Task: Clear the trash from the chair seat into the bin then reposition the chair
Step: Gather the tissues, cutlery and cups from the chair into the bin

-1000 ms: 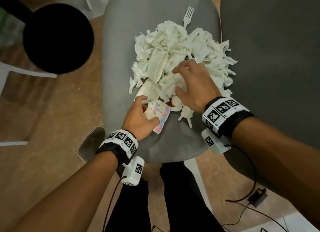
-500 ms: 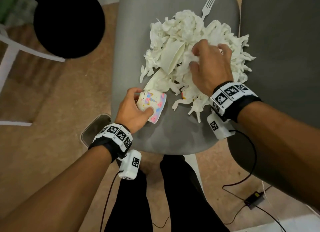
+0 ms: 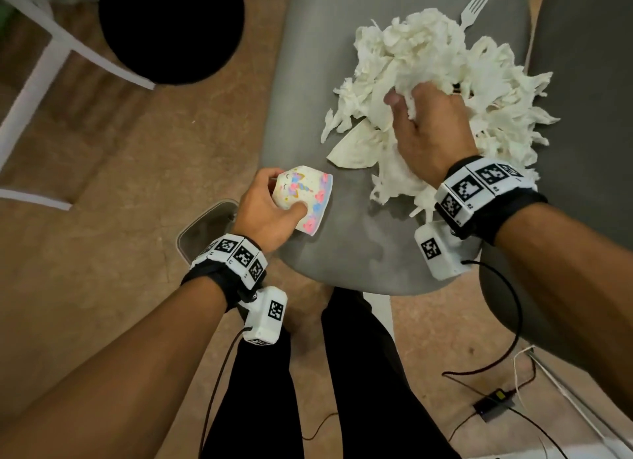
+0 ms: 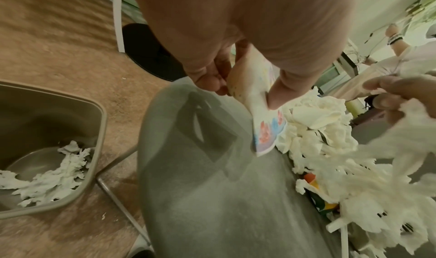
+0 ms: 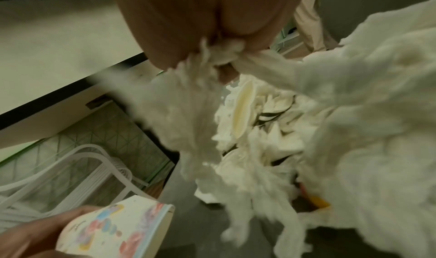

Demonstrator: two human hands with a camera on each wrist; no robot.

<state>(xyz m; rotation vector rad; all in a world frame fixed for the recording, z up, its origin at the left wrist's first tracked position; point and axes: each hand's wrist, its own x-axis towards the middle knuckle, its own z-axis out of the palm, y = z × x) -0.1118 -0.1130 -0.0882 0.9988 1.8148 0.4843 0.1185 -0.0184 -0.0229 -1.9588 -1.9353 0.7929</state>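
Note:
A heap of torn white tissue [image 3: 442,82] covers the far right part of the grey chair seat [image 3: 346,249]. My right hand [image 3: 428,123] grips a bunch of that tissue [image 5: 212,56], which hangs from my fingers. My left hand [image 3: 270,205] holds a crushed paper cup [image 3: 305,198] printed with a unicorn and pink flowers, just above the seat's left edge; the cup [image 4: 261,124] is pinched between thumb and fingers. The beige bin [image 4: 94,150] stands on the floor left of the chair, with tissue scraps [image 4: 51,172] inside. A white plastic fork [image 3: 474,6] lies behind the heap.
A round black stool base [image 3: 171,27] and white chair legs [image 3: 37,78] stand at the far left on the brown floor. A dark grey chair back [image 3: 589,82] borders the seat on the right. A cable and small black box [image 3: 493,404] lie on the floor near my legs.
My left hand has drawn the paper cup left and away from the heap. My right hand has closed on a bunch of tissue and lifted it.

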